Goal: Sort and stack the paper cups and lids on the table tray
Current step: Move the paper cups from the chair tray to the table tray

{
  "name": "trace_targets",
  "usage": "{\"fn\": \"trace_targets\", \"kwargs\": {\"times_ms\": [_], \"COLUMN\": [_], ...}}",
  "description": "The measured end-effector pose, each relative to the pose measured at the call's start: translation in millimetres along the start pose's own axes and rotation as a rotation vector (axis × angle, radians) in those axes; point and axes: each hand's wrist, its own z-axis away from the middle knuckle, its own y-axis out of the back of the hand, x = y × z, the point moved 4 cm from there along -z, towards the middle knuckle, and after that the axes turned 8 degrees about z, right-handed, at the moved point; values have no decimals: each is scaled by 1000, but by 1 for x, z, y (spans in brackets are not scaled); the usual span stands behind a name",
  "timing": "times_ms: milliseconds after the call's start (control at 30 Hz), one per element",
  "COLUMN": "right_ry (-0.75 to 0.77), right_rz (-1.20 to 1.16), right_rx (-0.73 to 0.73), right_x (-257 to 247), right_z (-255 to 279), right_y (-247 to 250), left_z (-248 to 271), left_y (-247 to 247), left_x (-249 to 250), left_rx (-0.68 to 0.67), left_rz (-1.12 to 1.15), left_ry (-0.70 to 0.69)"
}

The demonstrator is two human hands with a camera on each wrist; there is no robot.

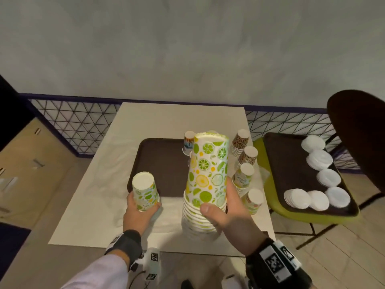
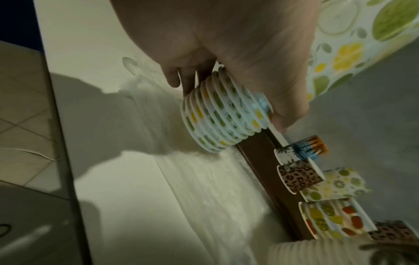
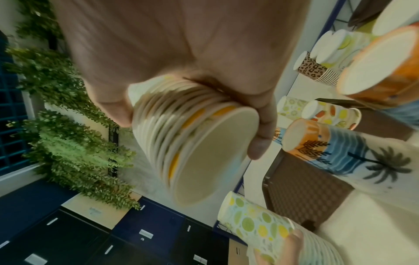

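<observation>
White table (image 1: 100, 184) against a grey wall, wire-mesh rail behind it, tiled floor below. Brown tray (image 1: 158, 163) sits on the table; all cups are upside down.

Right hand (image 1: 227, 215) grips a tall citrus stack (image 1: 205, 180), thumb in front across the rims, fingers round the far side. The stack is tilted a bit, held over the table's near edge in front of the tray. Right wrist view: same stack (image 3: 192, 143), blurred, base toward the lens.

Left hand (image 1: 139, 213) grips a short citrus stack (image 1: 144, 190), fingers curled round the lower rims, at the tray's near-left corner. Left wrist view shows several nested rims (image 2: 222, 114) with the bottom one touching the table just beside the tray edge (image 2: 260, 148).

Down the tray's right side, a row of stacks: leopard stack (image 1: 240, 142), second leopard stack (image 1: 248, 156), pale green stack (image 1: 243, 178), fruit stack (image 1: 253, 200). Palm cup (image 1: 188, 142) stands at the back, partly hidden by the tall stack.

Right of the table, a green chair (image 1: 312, 215) carries a second tray (image 1: 291, 163) with six piles of white lids (image 1: 318, 159), well apart from the cups.
</observation>
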Motion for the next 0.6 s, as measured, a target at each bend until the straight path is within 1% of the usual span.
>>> {"fn": "trace_targets", "kwargs": {"times_ms": [133,233,300,367,433,500,533,567,600], "right_ry": [-7,-6,-10,-10,-2,6,13,27,42], "right_rz": [31,35,8,-7,-9,2,19,47,87], "right_rx": [2,37,59,74,88,95,96,93,85], "right_x": [6,7,8,8,5,2,0,-2,-4], "right_z": [4,6,6,6,6,7,7,7,7], "right_y": [1,4,6,7,9,10,9,8,6], "left_z": [-2,2,3,5,14,37,50,62,75], "left_y": [-2,-1,4,11,21,28,29,28,25], "left_x": [-10,-12,-12,-12,-10,2,7,15,26], "left_rx": [-5,-30,-35,-34,-4,6,-32,-114,-234], "left_rz": [-9,-16,-56,-160,-266,-245,-198,-146,-101], "left_ry": [40,72,71,85,122,129,116,93,65]}}
